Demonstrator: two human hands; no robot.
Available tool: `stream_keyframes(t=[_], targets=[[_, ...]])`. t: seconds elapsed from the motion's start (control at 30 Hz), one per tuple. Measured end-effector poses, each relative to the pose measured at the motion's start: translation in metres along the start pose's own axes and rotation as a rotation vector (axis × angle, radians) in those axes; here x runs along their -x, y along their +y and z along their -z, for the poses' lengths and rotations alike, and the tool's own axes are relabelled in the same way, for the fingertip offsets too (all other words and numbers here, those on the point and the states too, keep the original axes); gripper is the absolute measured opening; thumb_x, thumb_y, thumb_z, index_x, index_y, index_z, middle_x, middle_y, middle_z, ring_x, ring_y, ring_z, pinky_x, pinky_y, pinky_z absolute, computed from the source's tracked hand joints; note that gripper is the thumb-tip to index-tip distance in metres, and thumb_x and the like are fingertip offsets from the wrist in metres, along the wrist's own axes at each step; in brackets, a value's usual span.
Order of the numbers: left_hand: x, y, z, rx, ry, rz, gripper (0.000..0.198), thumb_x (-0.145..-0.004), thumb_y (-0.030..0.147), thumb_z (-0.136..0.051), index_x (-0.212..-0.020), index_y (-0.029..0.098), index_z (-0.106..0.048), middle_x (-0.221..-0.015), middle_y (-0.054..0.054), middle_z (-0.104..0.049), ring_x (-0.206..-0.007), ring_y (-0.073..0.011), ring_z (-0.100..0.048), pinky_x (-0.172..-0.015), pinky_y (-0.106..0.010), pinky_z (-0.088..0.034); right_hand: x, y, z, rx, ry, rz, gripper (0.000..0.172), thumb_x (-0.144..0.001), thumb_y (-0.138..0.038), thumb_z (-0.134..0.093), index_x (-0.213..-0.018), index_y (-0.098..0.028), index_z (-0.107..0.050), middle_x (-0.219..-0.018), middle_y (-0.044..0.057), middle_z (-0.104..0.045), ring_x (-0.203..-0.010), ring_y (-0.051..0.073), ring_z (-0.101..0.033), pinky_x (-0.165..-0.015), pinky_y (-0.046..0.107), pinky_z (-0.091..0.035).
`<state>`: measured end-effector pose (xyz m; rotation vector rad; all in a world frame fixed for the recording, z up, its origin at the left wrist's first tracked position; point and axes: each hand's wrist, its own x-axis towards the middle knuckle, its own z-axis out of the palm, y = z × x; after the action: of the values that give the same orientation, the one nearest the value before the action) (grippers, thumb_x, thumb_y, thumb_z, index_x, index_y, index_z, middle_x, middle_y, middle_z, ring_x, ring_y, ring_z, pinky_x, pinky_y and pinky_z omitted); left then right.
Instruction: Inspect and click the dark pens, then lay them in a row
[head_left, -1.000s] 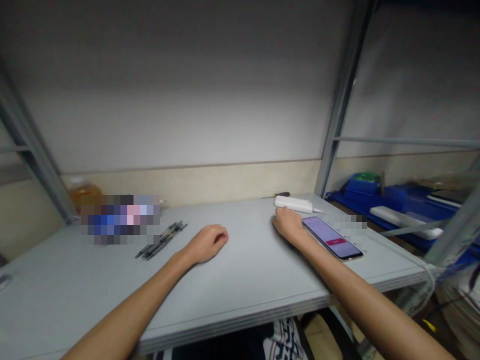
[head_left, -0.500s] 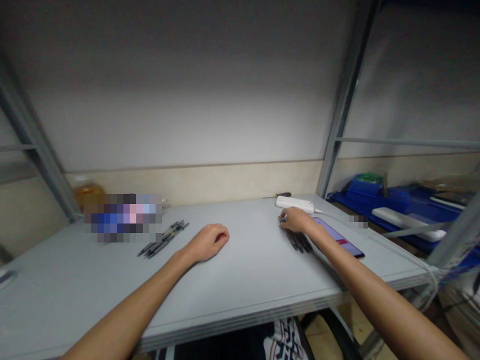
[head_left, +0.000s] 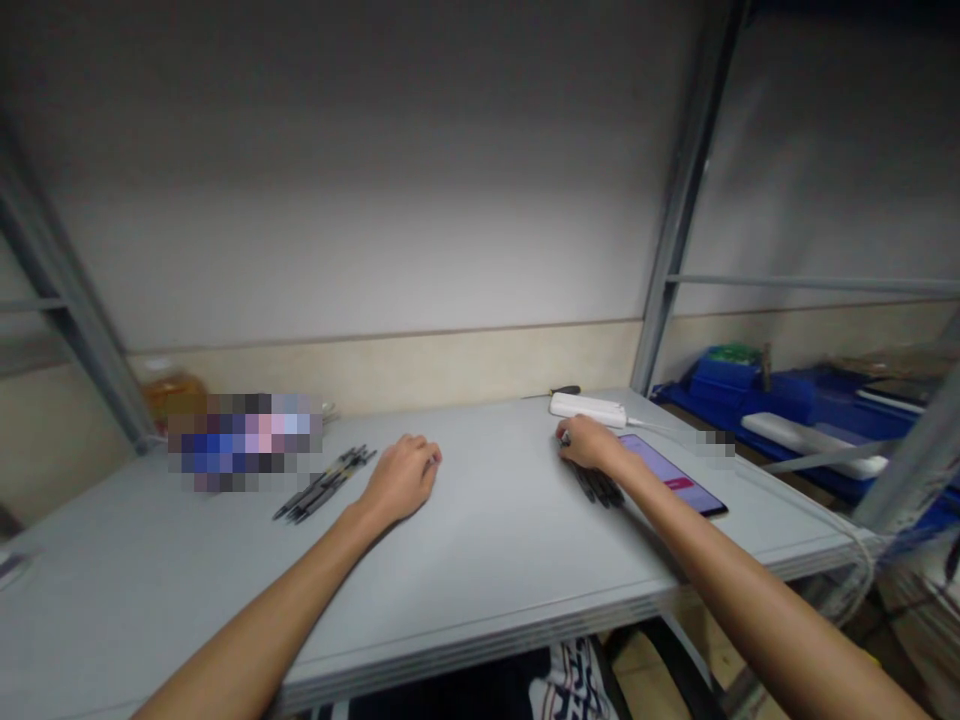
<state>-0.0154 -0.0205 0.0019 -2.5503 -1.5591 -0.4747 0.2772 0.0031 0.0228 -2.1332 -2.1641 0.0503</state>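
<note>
My right hand point(head_left: 589, 445) rests on the grey table point(head_left: 480, 540), its fingers closed over the tips of a small bunch of dark pens point(head_left: 600, 487) that lie beside a phone point(head_left: 675, 477) with a lit screen. My left hand point(head_left: 401, 478) lies on the table near the middle, fingers curled loosely with nothing in them that I can see. A second bunch of dark pens point(head_left: 324, 482) lies just left of that hand, untouched.
A white power strip point(head_left: 589, 407) with a cable sits at the table's back right. A blurred-out item point(head_left: 244, 440) and an amber bottle point(head_left: 172, 392) stand at the back left. Metal shelf posts point(head_left: 679, 200) flank the table; blue bins point(head_left: 750, 385) sit to the right.
My right hand shifted from the power strip and phone onto a bunch of pens, now in view beside the phone. My left hand slid a little left and forward toward the other pens.
</note>
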Motion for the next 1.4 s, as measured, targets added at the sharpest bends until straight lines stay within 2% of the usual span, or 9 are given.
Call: stream_keyframes(t=[0.23,0.4,0.57,0.7,0.87,1.03,1.2,1.4], targets=[[0.002,-0.006,0.004,-0.298,-0.020,0.333,0.034,-0.076,0.010,-0.037,-0.104,0.013,-0.055,-0.107,-0.016,-0.053,-0.103,-0.0298,-0.042,-0.078,-0.042,-0.040,0.009,-0.024,0.003,-0.019,0.095,0.030,0.034,-0.075,-0.031,-0.057,-0.106,-0.016,-0.061,-0.111,0.015,-0.055,-0.100,0.028,-0.054,-0.079,0.034,-0.041],[0.005,-0.016,0.005,-0.369,-0.042,0.455,0.037,-0.076,0.007,-0.033,-0.106,0.008,-0.054,-0.108,-0.020,-0.052,-0.102,-0.0312,-0.044,-0.077,-0.045,-0.041,0.013,-0.047,0.003,-0.063,0.114,0.166,0.033,-0.076,-0.032,-0.056,-0.105,-0.017,-0.061,-0.107,0.014,-0.055,-0.096,0.026,-0.055,-0.078,0.032,-0.040],[0.004,-0.022,0.005,-0.338,-0.122,0.519,0.038,-0.076,0.006,-0.031,-0.108,0.007,-0.053,-0.108,-0.021,-0.052,-0.102,-0.0309,-0.046,-0.074,-0.043,-0.043,0.015,-0.067,-0.002,-0.099,0.137,0.287,0.031,-0.077,-0.030,-0.055,-0.104,-0.018,-0.061,-0.105,0.013,-0.054,-0.094,0.025,-0.054,-0.077,0.031,-0.039],[0.002,-0.024,0.004,-0.345,-0.150,0.498,0.039,-0.077,0.005,-0.030,-0.108,0.009,-0.054,-0.109,-0.021,-0.050,-0.102,-0.0319,-0.046,-0.073,-0.045,-0.045,0.015,-0.074,-0.017,-0.144,0.162,0.375,0.027,-0.078,-0.027,-0.053,-0.101,-0.017,-0.062,-0.102,0.012,-0.054,-0.093,0.022,-0.053,-0.080,0.029,-0.038],[0.003,-0.024,0.007,-0.316,-0.127,0.506,0.042,-0.076,0.005,-0.032,-0.113,0.009,-0.050,-0.105,-0.022,-0.052,-0.099,-0.0310,-0.049,-0.072,-0.041,-0.045,0.013,-0.069,-0.034,-0.266,0.238,0.539,0.020,-0.079,-0.019,-0.053,-0.097,-0.016,-0.061,-0.097,0.008,-0.052,-0.093,0.017,-0.052,-0.083,0.025,-0.035],[0.002,-0.027,0.009,-0.283,-0.132,0.488,0.039,-0.075,0.003,-0.033,-0.111,0.009,-0.049,-0.102,-0.021,-0.055,-0.092,-0.0279,-0.055,-0.072,-0.036,-0.043,0.012,-0.069,-0.037,-0.341,0.257,0.551,0.018,-0.077,-0.012,-0.052,-0.091,-0.015,-0.062,-0.091,0.006,-0.052,-0.082,0.014,-0.052,-0.078,0.024,-0.036],[-0.003,-0.029,0.004,-0.192,-0.117,0.360,0.031,-0.073,0.002,-0.039,-0.098,0.013,-0.052,-0.088,-0.015,-0.062,-0.083,-0.0234,-0.059,-0.071,-0.031,-0.039,0.014,-0.075,-0.038,-0.337,0.224,0.589,0.015,-0.077,-0.014,-0.053,-0.089,-0.015,-0.062,-0.083,0.005,-0.053,-0.080,0.015,-0.050,-0.075,0.023,-0.036],[-0.006,-0.014,-0.001,0.171,-0.035,0.119,0.016,-0.069,0.008,-0.048,-0.081,0.018,-0.050,-0.069,-0.001,-0.059,-0.066,-0.0146,-0.054,-0.061,-0.024,-0.037,0.014,-0.078,-0.040,-0.351,0.235,0.615,0.014,-0.076,-0.014,-0.054,-0.088,-0.015,-0.062,-0.077,0.004,-0.054,-0.077,0.015,-0.049,-0.073,0.023,-0.035]])
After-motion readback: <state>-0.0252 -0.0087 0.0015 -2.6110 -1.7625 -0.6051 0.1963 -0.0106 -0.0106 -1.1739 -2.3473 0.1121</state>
